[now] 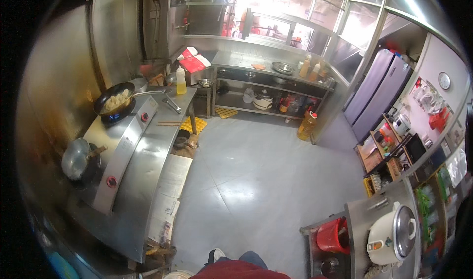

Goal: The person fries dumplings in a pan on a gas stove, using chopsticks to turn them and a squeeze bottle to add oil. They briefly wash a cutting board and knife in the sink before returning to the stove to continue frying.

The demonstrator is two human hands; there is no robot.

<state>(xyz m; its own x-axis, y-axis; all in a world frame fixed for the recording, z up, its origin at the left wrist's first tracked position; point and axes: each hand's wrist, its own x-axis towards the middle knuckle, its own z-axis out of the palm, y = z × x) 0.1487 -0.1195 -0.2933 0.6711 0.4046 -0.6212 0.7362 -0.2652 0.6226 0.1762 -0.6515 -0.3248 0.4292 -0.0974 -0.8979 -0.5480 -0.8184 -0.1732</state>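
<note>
Neither of my hands is in view; my red top and shoes show at the bottom edge. To the left, a frying pan (114, 99) with pale food in it sits over a blue flame on a two-burner gas stove (126, 142). On the nearer burner rests a metal wok (75, 159), tilted, with a wooden handle. A squeeze bottle of yellow liquid (181, 81), metal tongs (172, 104) and wooden chopsticks (170, 124) are on the steel table beside the stove.
A steel counter (236, 60) with shelves stands at the back, with a large oil bottle (307, 125) on the floor by its right end. A rice cooker (388, 236) is on the right counter, near a red bucket (329, 236). Flattened cardboard (177, 175) lies beside the stove table.
</note>
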